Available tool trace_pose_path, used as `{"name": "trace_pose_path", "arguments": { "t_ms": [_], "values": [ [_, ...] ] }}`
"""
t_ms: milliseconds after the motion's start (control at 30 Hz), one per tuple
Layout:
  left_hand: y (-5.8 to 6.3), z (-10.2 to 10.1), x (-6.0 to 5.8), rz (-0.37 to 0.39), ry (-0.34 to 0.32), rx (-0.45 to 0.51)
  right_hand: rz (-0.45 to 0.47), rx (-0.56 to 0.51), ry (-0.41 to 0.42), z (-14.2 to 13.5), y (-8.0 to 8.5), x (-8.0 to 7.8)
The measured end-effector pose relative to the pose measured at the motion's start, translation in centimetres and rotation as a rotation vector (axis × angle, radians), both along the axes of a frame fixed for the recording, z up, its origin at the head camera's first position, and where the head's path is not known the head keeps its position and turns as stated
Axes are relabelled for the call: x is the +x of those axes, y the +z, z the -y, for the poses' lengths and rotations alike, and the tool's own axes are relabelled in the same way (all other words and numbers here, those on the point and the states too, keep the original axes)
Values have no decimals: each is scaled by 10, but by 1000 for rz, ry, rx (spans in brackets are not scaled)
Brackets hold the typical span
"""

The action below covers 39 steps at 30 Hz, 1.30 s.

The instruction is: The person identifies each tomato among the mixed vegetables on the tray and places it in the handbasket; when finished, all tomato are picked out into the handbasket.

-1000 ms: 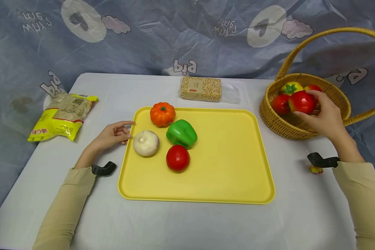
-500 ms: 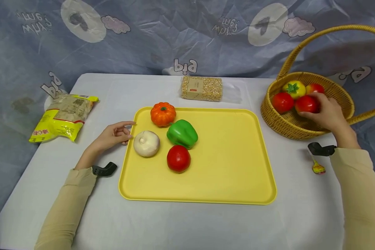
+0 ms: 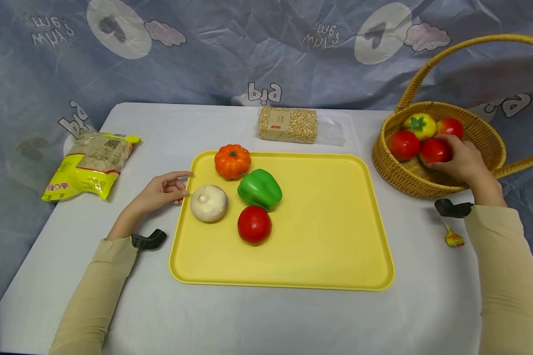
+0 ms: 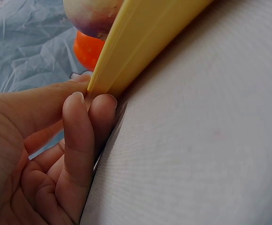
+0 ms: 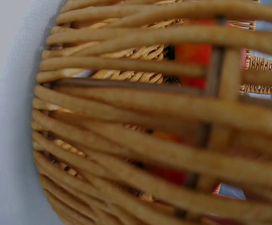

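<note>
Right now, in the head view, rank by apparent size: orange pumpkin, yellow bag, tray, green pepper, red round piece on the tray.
Tray
Yellow bag
Green pepper
Orange pumpkin and red round piece: too alike to rank.

Fingers (image 3: pixel 448 140) of the right hand (image 3: pixel 465 161) hide some of a red fruit (image 3: pixel 432 151). The head view's right edge cuts off the handle (image 3: pixel 484 40) of the basket (image 3: pixel 393 170). In the right wrist view, blurry sticks (image 5: pixel 126 97) partly cover red things (image 5: pixel 192 53).

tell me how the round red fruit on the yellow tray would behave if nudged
The round red fruit would probably roll, given its ball-like shape. Its smooth, shiny surface suggests it may feel a bit slippery. The yellow tray's raised rim would likely stop a gentle roll.
</note>
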State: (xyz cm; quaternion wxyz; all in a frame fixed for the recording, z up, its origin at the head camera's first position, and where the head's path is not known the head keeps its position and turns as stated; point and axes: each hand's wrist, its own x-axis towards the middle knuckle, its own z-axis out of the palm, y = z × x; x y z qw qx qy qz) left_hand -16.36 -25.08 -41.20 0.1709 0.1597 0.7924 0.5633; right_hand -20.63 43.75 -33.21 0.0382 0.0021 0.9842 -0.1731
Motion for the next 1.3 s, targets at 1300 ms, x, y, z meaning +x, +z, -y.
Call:
{"name": "trace_pose_path", "arguments": {
  "t_ms": [1300],
  "values": [
    [-1,1,-1,-14,-3,3,-542,-246,-60,75,19,59]
  ]
}}
